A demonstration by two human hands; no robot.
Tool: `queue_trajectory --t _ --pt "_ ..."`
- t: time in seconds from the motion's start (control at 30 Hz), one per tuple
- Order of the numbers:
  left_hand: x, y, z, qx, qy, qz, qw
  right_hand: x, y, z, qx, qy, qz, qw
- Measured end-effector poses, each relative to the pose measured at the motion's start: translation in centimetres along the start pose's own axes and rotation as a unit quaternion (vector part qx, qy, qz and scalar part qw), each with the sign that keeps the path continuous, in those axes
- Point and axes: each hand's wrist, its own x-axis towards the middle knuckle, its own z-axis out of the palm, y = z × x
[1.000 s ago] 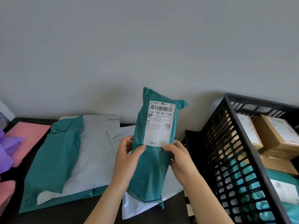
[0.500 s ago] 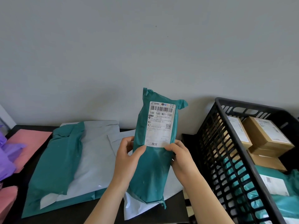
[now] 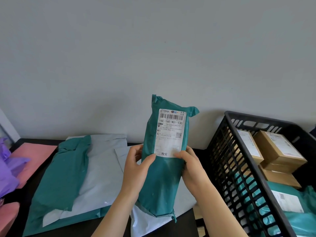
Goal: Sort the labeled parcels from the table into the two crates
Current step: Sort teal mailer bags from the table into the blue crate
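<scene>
A teal parcel with a white shipping label stands upright above the table, label facing me. My left hand grips its left side, thumb on the front below the label. My right hand grips its right side, thumb on the label's lower edge. A black crate stands at the right, holding brown boxes and teal parcels. More parcels lie on the dark table: a teal one and grey ones. Only one crate is in view.
Pink flat parcels and a purple bag lie at the left edge. A grey wall rises right behind the table. A white-grey mailer lies under the held parcel near the table's front.
The held parcel and both hands have stayed nearly still. The view has drifted slightly right, showing more of the crate's inside.
</scene>
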Motion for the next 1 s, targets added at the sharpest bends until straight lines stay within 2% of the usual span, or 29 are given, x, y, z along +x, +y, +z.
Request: queue_trajectory --t 0.23,0.43,0.6,0.8,1.0 --pt "0.3 1.3 0.5 -0.001 -0.029 -0.003 1.0 -0.4 -0.6 -0.4 -0.022 -0.058 -0.032 0.998" --pt "3.0 6.4 0.9 0.001 -0.085 0.044 0.995 -0.6 -0.8 -0.9 -0.073 -0.071 -0.051 0.994" --pt "4.4 9.7 1.6 -0.039 -0.142 0.02 0.989 -0.9 -1.0 -1.3 -0.08 -0.094 -0.049 0.991" --pt "3.9 8.7 2.8 -0.054 -0.085 0.016 0.995 -1.4 -1.7 -0.9 -0.082 -0.08 -0.086 0.99" --pt "2.7 8.8 2.8 -0.026 -0.088 0.037 0.995 -1.9 -5.4 -0.2 -0.014 -0.073 -0.12 0.99"
